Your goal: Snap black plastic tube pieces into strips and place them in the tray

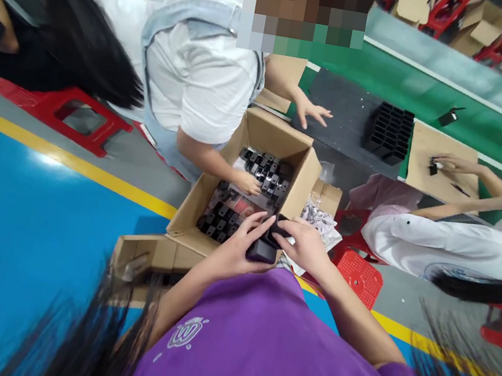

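Close in front of my purple shirt, my left hand (236,244) is closed around a small black plastic box (262,252). My right hand (308,244) grips another black plastic piece (278,230) just above it; whether the two pieces touch is unclear. Both hands are at the near right corner of an open cardboard box (187,223). Inside that box, several small black parts (221,220) stand in groups on printed paper. A co-worker's hand (248,183) reaches in among them from the left.
The co-worker's other hand (312,110) is over a dark tabletop (337,103) with stacked black boxes (389,133). At right, another person handles a small part on a cardboard sheet (450,151). A red stool (358,280) and an open carton (144,253) stand close by.
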Action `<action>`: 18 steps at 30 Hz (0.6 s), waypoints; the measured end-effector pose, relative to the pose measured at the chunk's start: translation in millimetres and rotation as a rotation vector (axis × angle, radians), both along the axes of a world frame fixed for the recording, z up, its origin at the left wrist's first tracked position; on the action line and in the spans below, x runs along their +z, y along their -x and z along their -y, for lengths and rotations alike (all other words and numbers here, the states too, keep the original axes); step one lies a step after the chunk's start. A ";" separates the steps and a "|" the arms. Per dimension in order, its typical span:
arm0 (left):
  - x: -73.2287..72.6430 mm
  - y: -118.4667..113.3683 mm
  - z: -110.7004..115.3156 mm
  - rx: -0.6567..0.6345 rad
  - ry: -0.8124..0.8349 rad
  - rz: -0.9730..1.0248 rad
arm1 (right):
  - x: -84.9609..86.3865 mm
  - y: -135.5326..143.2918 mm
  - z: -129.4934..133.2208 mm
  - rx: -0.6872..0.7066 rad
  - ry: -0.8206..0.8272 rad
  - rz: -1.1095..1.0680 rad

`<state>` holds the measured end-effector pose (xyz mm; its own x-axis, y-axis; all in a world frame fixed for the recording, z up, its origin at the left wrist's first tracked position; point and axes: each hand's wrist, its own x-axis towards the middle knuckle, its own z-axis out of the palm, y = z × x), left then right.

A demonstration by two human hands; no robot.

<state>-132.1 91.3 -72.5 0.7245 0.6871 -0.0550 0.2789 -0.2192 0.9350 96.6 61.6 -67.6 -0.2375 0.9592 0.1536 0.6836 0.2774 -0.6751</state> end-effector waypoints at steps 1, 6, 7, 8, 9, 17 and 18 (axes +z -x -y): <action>2.2 2.2 -0.5 0.004 -0.001 -0.005 | -0.1 -0.2 -0.4 0.013 0.005 0.023; 16.6 18.0 -3.9 0.210 0.128 -0.022 | 2.4 -10.8 6.7 -0.133 0.044 0.014; 18.0 20.6 -4.2 0.274 0.185 -0.007 | 2.4 -12.1 9.0 -0.186 0.058 -0.029; 18.4 22.3 -4.3 0.330 0.248 0.031 | 2.1 -12.3 11.2 -0.238 0.077 -0.081; 17.7 22.7 -3.9 0.375 0.311 0.096 | 1.6 -11.0 13.3 -0.287 0.096 -0.133; -10.6 -9.3 12.9 0.477 0.350 0.624 | 10.5 32.8 18.6 -0.418 0.226 -0.425; -14.2 -14.1 15.9 0.499 0.374 0.633 | 12.7 37.1 18.5 -0.414 0.231 -0.431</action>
